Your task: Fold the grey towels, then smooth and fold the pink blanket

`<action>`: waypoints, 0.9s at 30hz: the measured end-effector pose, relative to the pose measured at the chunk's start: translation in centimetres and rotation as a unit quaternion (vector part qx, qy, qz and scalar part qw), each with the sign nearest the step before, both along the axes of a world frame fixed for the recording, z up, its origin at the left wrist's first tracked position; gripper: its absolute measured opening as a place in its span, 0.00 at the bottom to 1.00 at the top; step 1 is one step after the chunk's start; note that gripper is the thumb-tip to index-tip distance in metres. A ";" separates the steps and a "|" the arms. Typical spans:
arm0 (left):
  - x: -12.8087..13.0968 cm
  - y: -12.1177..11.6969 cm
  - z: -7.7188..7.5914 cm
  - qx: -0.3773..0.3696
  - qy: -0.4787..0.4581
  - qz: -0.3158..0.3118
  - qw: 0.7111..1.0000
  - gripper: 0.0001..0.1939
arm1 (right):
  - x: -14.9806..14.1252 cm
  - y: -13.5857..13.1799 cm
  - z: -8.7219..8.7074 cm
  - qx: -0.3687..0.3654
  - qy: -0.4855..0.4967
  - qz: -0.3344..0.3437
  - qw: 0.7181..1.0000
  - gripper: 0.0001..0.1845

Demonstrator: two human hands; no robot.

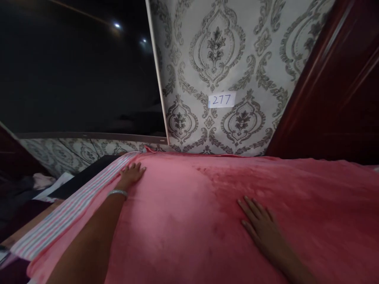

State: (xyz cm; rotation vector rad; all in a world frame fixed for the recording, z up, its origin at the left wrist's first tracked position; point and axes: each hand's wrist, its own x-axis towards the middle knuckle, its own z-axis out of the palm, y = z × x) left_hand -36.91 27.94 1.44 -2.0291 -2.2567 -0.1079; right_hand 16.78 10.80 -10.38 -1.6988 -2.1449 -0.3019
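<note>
From where I stand, a plush pink blanket [171, 217] spreads across the lower half of the frame, its left side bordered by striped cloth [74, 203]. The left hand [132, 174] lies palm down, fingers spread, near that border at left of centre, while the right hand [262, 225] rests flat at lower right, fingers slightly parted, neither visibly gripping anything.
</note>
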 end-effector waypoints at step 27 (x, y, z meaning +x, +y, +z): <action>1.7 -24.6 -1.6 -0.034 0.011 0.108 0.993 0.31 | -0.8 -0.8 3.1 -0.073 -0.024 -0.011 0.997 0.33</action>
